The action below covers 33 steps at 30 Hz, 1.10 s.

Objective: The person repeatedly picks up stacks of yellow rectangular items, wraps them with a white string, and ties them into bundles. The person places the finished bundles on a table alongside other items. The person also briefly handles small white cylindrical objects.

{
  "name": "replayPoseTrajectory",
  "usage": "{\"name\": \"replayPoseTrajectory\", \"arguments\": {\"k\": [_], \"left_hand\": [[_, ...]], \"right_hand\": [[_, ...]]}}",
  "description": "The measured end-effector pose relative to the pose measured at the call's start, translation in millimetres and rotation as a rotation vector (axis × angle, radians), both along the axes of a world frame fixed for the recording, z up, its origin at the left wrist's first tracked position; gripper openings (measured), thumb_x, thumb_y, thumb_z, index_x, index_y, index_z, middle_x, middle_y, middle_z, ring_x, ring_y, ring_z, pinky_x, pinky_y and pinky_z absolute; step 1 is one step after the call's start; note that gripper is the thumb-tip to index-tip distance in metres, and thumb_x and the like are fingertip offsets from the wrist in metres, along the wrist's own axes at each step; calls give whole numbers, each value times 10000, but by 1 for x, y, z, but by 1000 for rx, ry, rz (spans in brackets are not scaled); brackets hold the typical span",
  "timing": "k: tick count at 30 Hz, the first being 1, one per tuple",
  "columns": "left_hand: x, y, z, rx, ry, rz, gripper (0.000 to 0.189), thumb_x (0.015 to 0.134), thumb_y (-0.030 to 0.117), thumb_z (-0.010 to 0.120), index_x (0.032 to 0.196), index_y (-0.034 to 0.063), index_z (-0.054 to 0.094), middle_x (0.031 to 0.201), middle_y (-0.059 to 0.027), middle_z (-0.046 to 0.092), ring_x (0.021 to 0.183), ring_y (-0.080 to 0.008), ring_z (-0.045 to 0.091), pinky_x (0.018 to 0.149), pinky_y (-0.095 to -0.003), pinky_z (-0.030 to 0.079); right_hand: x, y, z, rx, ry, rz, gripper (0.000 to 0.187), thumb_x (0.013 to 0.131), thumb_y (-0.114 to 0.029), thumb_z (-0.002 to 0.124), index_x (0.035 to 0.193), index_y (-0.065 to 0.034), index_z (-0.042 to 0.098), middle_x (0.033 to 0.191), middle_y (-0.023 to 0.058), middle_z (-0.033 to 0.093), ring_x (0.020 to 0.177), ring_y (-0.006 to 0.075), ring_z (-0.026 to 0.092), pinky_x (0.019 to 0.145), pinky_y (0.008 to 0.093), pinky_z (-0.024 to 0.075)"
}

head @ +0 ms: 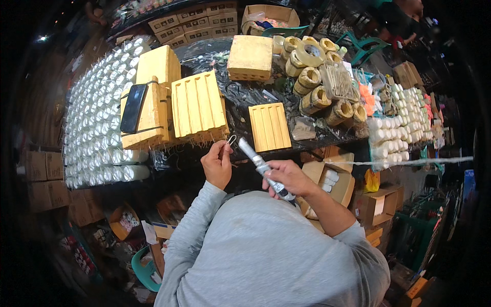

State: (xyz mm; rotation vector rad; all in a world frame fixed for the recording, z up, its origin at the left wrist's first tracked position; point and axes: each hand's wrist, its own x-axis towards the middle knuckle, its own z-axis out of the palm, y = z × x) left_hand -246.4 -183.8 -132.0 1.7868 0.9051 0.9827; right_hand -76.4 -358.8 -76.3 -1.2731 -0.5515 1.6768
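Note:
Before my chest, my left hand (217, 163) pinches a small white cord loop (231, 139) between thumb and fingertips. My right hand (287, 177) grips a silver-grey tool, apparently a utility knife (260, 166), its end pointing up and left near the loop without touching it. Just beyond my left hand stands a yellow grooved mould block (198, 104), with thin strings hanging from its lower edge. A smaller grooved yellow mould piece (270, 127) lies to the right on the black-covered table (239, 99).
A black phone (134, 108) rests on a banded yellow block (156, 115) at left, beside rows of white cylinders (103, 119). Hollow yellow moulds (315, 99) and a tape roll (310, 53) stand at right. An open cardboard box (347, 188) is below the table's right side.

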Motion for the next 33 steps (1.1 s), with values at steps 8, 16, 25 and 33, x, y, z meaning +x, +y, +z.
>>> {"name": "replayPoseTrajectory", "arguments": {"k": [8, 16, 25, 33], "left_hand": [[-17, 3, 11, 158, 20, -118, 79, 983, 20, 674, 1057, -5, 687, 773, -122, 696, 691, -171, 686, 646, -302, 528], [-31, 3, 11, 256, 47, -182, 90, 978, 28, 679, 1065, 6, 689, 792, -150, 707, 690, -239, 713, 641, -321, 533], [-41, -11, -13, 211, 133, -246, 163, 885, -44, 702, 1034, 23, 700, 855, -185, 703, 743, -366, 703, 660, -393, 547], [-65, 17, -40, -18, 230, -167, 102, 975, 38, 647, 1037, -13, 710, 774, -119, 713, 687, -155, 698, 624, -304, 541]], "right_hand": [[-42, 13, 19, -37, -59, -72, 186, 1064, -184, 561, 1102, -20, 639, 843, 68, 714, 625, 113, 684, 520, 255, 557], [-61, 14, 19, -14, -120, -118, 208, 1064, -201, 565, 1090, -14, 650, 841, 69, 709, 635, 120, 684, 529, 259, 562], [-62, 18, -1, 25, -169, -201, 228, 1055, -208, 578, 1003, 3, 647, 815, 46, 672, 631, 112, 650, 531, 274, 551], [54, -52, -97, -228, -1309, -322, 244, 1011, -239, 608, 1058, -2, 648, 843, 181, 720, 708, 322, 725, 635, 475, 585]]}}
